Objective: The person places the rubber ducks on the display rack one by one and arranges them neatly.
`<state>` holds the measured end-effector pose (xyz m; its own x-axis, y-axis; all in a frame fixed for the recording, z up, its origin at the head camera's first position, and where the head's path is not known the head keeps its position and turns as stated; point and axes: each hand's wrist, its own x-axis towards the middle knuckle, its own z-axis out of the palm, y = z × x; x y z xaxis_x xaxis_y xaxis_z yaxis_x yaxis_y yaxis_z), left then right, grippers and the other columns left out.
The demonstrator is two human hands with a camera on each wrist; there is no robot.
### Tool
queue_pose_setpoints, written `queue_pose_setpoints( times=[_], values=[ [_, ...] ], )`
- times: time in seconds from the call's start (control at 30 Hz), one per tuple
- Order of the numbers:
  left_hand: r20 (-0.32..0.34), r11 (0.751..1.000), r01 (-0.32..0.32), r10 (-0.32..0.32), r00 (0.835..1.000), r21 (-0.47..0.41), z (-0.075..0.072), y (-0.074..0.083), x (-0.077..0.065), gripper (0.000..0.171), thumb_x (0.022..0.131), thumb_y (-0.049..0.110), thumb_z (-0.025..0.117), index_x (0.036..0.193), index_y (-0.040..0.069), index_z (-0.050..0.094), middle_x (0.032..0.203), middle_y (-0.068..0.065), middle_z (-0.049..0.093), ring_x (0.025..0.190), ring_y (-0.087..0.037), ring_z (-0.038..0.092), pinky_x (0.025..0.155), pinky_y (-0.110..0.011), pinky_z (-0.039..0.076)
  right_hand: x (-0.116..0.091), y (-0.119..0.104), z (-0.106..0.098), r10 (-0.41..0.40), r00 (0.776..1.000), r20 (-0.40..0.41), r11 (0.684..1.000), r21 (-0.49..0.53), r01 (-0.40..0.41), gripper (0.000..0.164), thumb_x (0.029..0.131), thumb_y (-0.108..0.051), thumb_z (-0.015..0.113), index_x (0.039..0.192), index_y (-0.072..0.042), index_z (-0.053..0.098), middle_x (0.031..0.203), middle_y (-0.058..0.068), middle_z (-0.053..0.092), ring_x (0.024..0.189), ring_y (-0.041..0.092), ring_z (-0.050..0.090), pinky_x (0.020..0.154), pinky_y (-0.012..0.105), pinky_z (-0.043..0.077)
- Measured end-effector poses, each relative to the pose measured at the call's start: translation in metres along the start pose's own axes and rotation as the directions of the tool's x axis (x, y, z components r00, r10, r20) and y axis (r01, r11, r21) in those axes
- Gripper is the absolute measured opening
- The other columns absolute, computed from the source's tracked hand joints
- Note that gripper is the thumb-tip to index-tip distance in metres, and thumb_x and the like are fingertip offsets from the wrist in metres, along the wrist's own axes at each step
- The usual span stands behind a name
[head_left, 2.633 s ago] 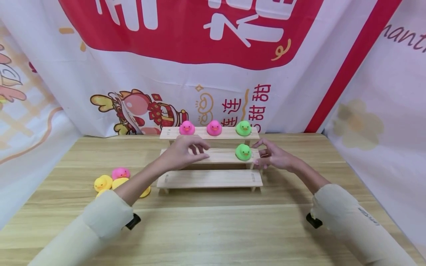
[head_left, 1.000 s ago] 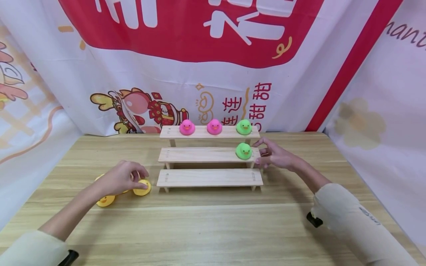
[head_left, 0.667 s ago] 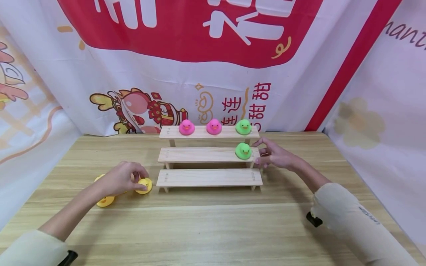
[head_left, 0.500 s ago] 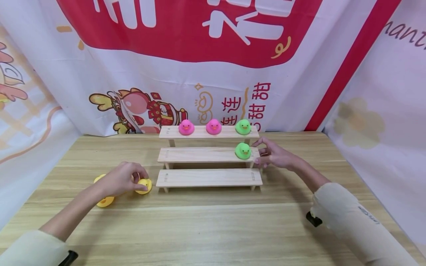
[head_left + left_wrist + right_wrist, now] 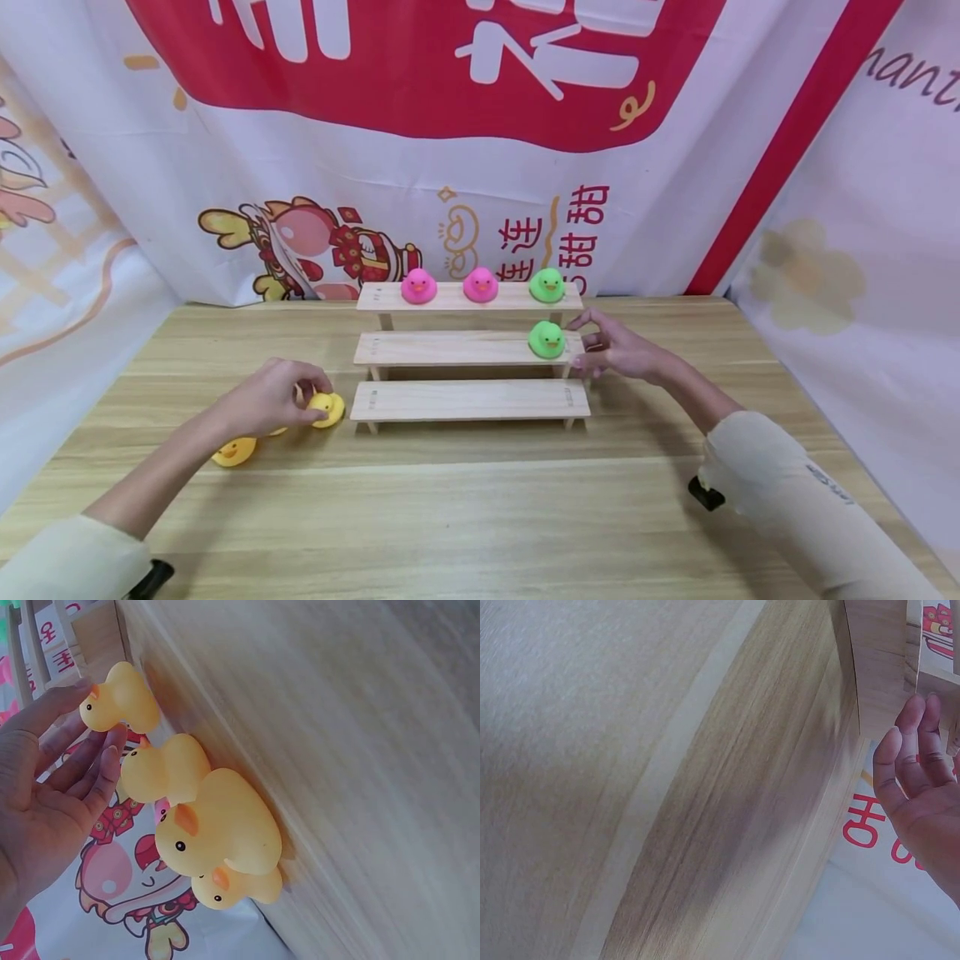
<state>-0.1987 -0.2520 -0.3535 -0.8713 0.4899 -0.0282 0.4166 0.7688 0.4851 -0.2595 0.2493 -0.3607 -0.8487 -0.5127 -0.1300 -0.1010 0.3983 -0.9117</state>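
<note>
In the head view my left hand (image 5: 281, 396) pinches a small yellow rubber duck (image 5: 327, 410) between thumb and fingertips, left of a three-tier wooden stand (image 5: 468, 402). The left wrist view shows this held duck (image 5: 127, 697) beside several more yellow ducks (image 5: 225, 825), with a bit of pink duck (image 5: 162, 809) behind them. My right hand (image 5: 618, 348) is at the right end of the stand's middle shelf, its fingers loosely bent. In the right wrist view its fingertips (image 5: 911, 712) are right at the wood.
Two pink ducks (image 5: 418, 286) and a green duck (image 5: 547, 285) sit on the top shelf. Another green duck (image 5: 546, 340) stands at the middle shelf's right end. A yellow duck (image 5: 234, 451) shows below my left forearm. A printed cloth (image 5: 420, 183) hangs behind the table.
My left hand has gone from above the middle shelf to the ducks at left and taken hold of a yellow one, now shifted slightly up. The right hand has stayed put.
</note>
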Motion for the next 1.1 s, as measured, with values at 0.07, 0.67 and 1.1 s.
queue_pose_setpoints(
  times=[0.07,0.67,1.1],
  values=[
    [-0.015,1.0,0.001,-0.001,1.0,0.004,-0.002,0.001,0.0,0.022,0.081,0.01,0.089,0.098,0.003,0.076,0.085,0.002,0.068,0.077,-0.016,0.057,0.061,-0.025,0.05,0.0,0.0,0.0,0.001,1.0,-0.003,1.0,-0.003,-0.001,0.049,0.094,0.002,0.065,0.133,0.006,0.035,0.106,0.02,0.071,0.09,0.029,0.068,0.072,0.037,0.06],
    [-0.242,0.992,-0.124,0.12,0.963,-0.001,-0.024,0.004,-0.001,0.024,0.08,0.009,0.089,0.102,0.004,0.079,0.094,0.0,0.074,0.082,-0.017,0.062,0.069,-0.027,0.056,-0.001,0.0,0.0,-0.014,1.0,-0.006,1.0,-0.026,0.014,0.054,0.094,-0.001,0.067,0.136,0.006,0.034,0.106,0.023,0.07,0.087,0.031,0.069,0.074,0.042,0.06],
    [-0.412,0.958,-0.282,0.278,0.867,0.052,-0.029,0.012,0.008,0.026,0.073,0.0,0.09,0.096,0.006,0.079,0.088,0.003,0.075,0.078,-0.003,0.06,0.067,-0.017,0.053,-0.001,0.0,0.0,-0.006,1.0,0.0,1.0,-0.025,0.006,0.053,0.094,-0.001,0.066,0.136,0.005,0.034,0.107,0.022,0.069,0.087,0.031,0.069,0.073,0.04,0.06]
  ],
)
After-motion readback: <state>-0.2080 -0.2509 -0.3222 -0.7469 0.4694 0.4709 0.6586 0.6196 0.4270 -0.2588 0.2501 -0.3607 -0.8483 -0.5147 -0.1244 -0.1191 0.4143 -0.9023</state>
